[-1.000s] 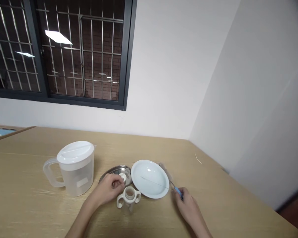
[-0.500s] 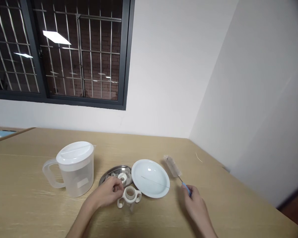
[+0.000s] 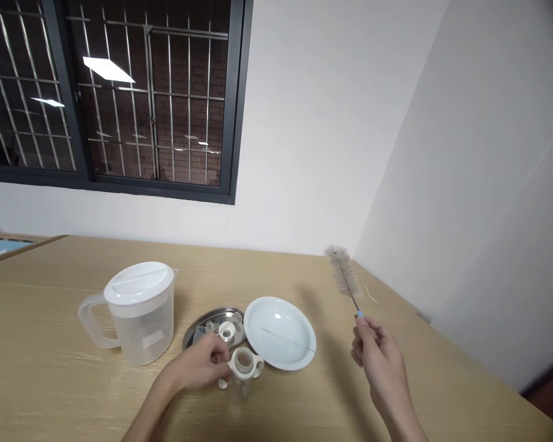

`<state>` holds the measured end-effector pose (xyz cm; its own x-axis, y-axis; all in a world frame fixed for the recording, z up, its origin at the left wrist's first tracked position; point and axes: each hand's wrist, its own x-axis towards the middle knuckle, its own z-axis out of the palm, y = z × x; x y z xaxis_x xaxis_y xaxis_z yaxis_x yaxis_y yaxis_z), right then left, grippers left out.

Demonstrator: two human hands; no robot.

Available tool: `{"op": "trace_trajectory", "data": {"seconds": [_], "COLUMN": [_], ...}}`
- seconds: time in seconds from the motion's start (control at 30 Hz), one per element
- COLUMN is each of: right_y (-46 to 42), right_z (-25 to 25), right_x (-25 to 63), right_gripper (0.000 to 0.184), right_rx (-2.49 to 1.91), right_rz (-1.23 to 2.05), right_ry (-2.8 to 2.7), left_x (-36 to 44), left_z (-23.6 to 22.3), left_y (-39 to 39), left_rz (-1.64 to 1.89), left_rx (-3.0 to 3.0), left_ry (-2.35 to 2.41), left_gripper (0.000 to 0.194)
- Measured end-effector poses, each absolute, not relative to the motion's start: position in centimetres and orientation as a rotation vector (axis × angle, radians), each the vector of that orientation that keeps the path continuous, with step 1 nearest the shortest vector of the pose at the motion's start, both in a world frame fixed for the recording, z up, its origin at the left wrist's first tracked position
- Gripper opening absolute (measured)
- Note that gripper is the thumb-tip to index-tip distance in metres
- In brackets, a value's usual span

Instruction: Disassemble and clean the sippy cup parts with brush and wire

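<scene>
My right hand (image 3: 381, 361) is closed around the blue handle of a bottle brush (image 3: 345, 274), which points up and away above the table's right side. My left hand (image 3: 203, 367) is curled against a small clear baby bottle (image 3: 243, 368) with a cream two-handled collar, fingers on its left handle. Just behind the bottle sits a steel dish (image 3: 201, 323) holding small bottle parts. A white plate (image 3: 299, 353) lies to the right of the dish, with a thin wire across it.
A translucent plastic pitcher (image 3: 138, 313) with a white lid stands at the left on the wooden table (image 3: 50, 374). White walls meet in a corner at the right, close to the table's edge. A barred window is behind.
My right hand has lifted the bottle brush off the table from beside the plate and raised it upright. My left hand has shifted slightly onto the bottle's handle.
</scene>
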<state>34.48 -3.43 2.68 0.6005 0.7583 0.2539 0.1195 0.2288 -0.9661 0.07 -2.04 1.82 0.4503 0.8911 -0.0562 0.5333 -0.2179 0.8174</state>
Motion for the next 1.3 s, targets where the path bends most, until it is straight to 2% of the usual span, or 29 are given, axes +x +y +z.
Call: {"op": "trace_trajectory", "data": {"seconds": [0.2, 0.33, 0.5, 0.63, 0.97, 1.3], "right_y": [-2.0, -0.3, 1.4, 1.8, 0.9, 0.9], "right_z": [6.7, 7.3, 6.9, 5.9, 4.7, 3.1], "right_x": [31.5, 30.1, 28.8, 28.9, 30.7, 30.1], "right_gripper": [0.052, 0.048, 0.04, 0.038, 0.053, 0.043], "right_rx": [-1.141, -1.103, -1.038, -0.939, -0.993, -0.916], "right_rz": [0.644, 0.703, 0.889, 1.044, 1.004, 1.092], "right_ry": [-0.849, -0.873, -0.916, -0.912, -0.986, -1.099], "left_x": [0.3, 0.0, -0.4, -0.2, -0.1, -0.6], "left_z": [1.9, 1.4, 0.7, 1.3, 1.0, 0.1], "left_y": [-2.4, -2.3, -2.0, -1.9, -0.6, 0.3], "left_rz": [0.581, 0.598, 0.681, 0.756, 1.078, 1.536], "left_rx": [1.75, 1.72, 1.621, 1.579, 1.64, 1.427], "left_ry": [1.056, 1.056, 1.015, 0.943, 1.023, 1.103], "left_gripper": [0.007, 0.009, 0.014, 0.009, 0.023, 0.04]}}
